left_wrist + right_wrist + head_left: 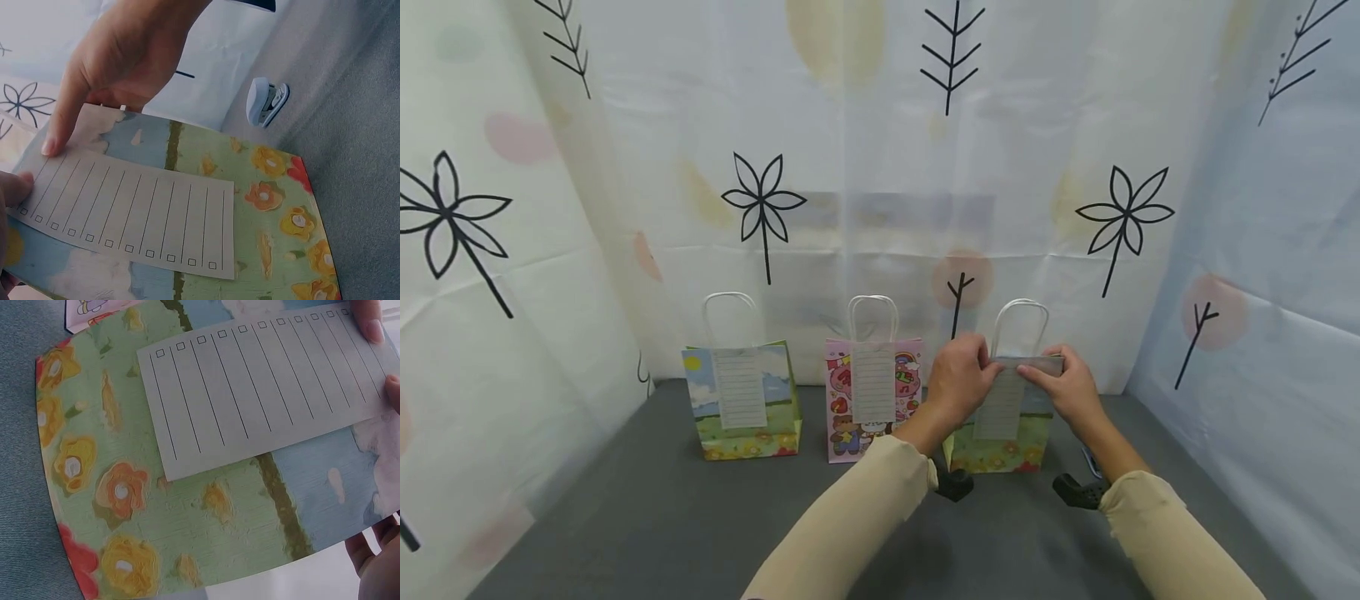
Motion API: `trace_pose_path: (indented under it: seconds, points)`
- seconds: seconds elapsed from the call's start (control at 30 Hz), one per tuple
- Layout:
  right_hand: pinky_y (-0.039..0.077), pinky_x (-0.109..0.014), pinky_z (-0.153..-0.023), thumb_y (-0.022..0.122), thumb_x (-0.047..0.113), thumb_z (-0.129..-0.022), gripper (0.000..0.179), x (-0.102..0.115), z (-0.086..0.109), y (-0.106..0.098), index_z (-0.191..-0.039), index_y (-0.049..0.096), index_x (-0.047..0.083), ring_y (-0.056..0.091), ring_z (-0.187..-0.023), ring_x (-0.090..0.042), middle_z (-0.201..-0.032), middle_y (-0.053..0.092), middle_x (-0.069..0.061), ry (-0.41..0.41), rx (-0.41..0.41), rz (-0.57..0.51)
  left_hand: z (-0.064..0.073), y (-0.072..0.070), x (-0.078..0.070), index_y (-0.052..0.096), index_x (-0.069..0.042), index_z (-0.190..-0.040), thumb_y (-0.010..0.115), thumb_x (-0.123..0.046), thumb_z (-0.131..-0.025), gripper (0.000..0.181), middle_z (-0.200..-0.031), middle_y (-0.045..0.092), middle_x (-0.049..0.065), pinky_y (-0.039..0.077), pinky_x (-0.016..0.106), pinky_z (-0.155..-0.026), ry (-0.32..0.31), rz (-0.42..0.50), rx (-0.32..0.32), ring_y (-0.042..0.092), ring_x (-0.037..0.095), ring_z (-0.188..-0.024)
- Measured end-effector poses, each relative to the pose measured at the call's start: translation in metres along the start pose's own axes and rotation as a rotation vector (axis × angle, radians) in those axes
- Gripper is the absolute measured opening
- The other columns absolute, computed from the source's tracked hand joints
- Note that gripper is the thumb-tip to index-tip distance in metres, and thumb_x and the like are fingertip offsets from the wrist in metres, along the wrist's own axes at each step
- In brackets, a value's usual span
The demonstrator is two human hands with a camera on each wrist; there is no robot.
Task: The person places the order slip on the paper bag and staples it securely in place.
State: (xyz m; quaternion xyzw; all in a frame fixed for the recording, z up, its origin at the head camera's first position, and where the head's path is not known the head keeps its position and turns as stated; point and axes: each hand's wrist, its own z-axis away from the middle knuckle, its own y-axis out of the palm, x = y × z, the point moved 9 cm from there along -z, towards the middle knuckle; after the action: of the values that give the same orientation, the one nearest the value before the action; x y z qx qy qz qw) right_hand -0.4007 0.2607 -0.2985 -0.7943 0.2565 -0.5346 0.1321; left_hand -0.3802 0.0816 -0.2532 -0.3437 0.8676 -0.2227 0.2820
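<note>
A paper gift bag (1037, 446) printed with a flower meadow and sky stands at the right. A white lined checklist sheet (131, 212) with small boxes lies against its front. My left hand (961, 375) grips the bag's top edge beside the white handle (1022, 303), its thumb on the sheet's upper end. My right hand (1071, 392) grips the same edge on the other side, thumb (55, 140) pressed at the sheet's top corner and fingers (359, 550) behind the bag wall. The bag's inside is hidden.
A second meadow bag (782, 417) stands at the left, and a pink cartoon bag (837, 417) in the middle. Each has a checklist sheet on its front. A small stapler (267, 103) lies on the grey table (625, 517) to the right. Patterned curtains (887, 150) surround the table.
</note>
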Motion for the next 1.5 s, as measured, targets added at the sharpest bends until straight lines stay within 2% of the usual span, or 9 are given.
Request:
trace_pose_path:
  seconds: [0.13, 0.3, 0.47, 0.7, 0.9, 1.23, 1.5]
  points:
    - [0.041, -0.032, -0.07, 0.069, 0.032, -0.092, 0.045, 0.0, 0.001, 0.0, -0.112, 0.047, -0.001, 0.048, -0.088, -0.025, -0.107, 0.053, -0.018, -0.012, 0.006, -0.021, 0.003, 0.0, 0.005, 0.05, -0.014, -0.086, 0.081, -0.029, -0.082, 0.035, -0.076, 0.058, -0.003, 0.04, 0.019, -0.056, -0.058, 0.106, 0.008, 0.055, 0.008, -0.066]
    - [0.044, -0.029, -0.07, 0.068, 0.03, -0.093, 0.042, 0.0, 0.004, -0.001, -0.111, 0.047, -0.001, 0.051, -0.087, -0.022, -0.106, 0.055, -0.019, -0.008, 0.019, -0.045, 0.006, 0.003, 0.011, 0.066, -0.013, -0.101, 0.076, -0.029, -0.086, 0.024, -0.096, 0.071, 0.0, 0.049, 0.023, -0.071, -0.128, 0.209, 0.077, 0.065, 0.011, -0.086]
    - [0.045, -0.028, -0.069, 0.067, 0.029, -0.094, 0.04, 0.002, 0.005, -0.001, -0.112, 0.048, -0.001, 0.053, -0.084, -0.017, -0.105, 0.057, -0.018, -0.019, 0.027, -0.038, 0.009, 0.003, 0.013, 0.075, -0.016, -0.103, 0.071, -0.031, -0.09, 0.021, -0.101, 0.072, -0.004, 0.05, 0.024, -0.075, -0.144, 0.212, 0.127, 0.066, 0.009, -0.089]
    - [0.046, -0.027, -0.068, 0.067, 0.025, -0.094, 0.037, 0.005, 0.006, 0.001, -0.112, 0.049, -0.003, 0.055, -0.08, -0.01, -0.1, 0.06, -0.016, -0.045, 0.036, -0.072, 0.008, 0.002, 0.016, 0.075, -0.017, -0.105, 0.069, -0.034, -0.091, 0.022, -0.102, 0.072, -0.005, 0.05, 0.024, -0.074, -0.161, 0.183, 0.13, 0.066, 0.008, -0.088]
    - [0.047, -0.028, -0.069, 0.065, 0.027, -0.095, 0.038, 0.003, 0.004, 0.003, -0.114, 0.048, -0.001, 0.055, -0.083, -0.012, -0.104, 0.061, -0.015, -0.033, 0.068, -0.086, 0.009, 0.003, 0.02, 0.076, -0.017, -0.103, 0.069, -0.033, -0.091, 0.021, -0.097, 0.073, -0.005, 0.049, 0.022, -0.068, -0.199, 0.23, 0.149, 0.064, 0.005, -0.081]
    - [0.047, -0.029, -0.072, 0.064, 0.028, -0.096, 0.038, 0.004, 0.006, 0.006, -0.115, 0.048, -0.001, 0.056, -0.087, -0.012, -0.107, 0.06, -0.015, -0.031, 0.089, -0.094, 0.01, 0.004, 0.025, 0.077, -0.016, -0.102, 0.069, -0.032, -0.092, 0.02, -0.097, 0.073, -0.005, 0.049, 0.022, -0.067, -0.228, 0.287, 0.162, 0.063, 0.006, -0.08]
    - [0.047, -0.027, -0.072, 0.063, 0.03, -0.097, 0.039, 0.005, 0.008, 0.006, -0.113, 0.048, -0.002, 0.055, -0.088, -0.013, -0.106, 0.059, -0.016, -0.044, 0.08, -0.094, 0.01, 0.002, 0.023, 0.077, -0.017, -0.1, 0.068, -0.033, -0.092, 0.02, -0.094, 0.073, -0.005, 0.046, 0.021, -0.063, -0.212, 0.241, 0.16, 0.06, 0.003, -0.075]
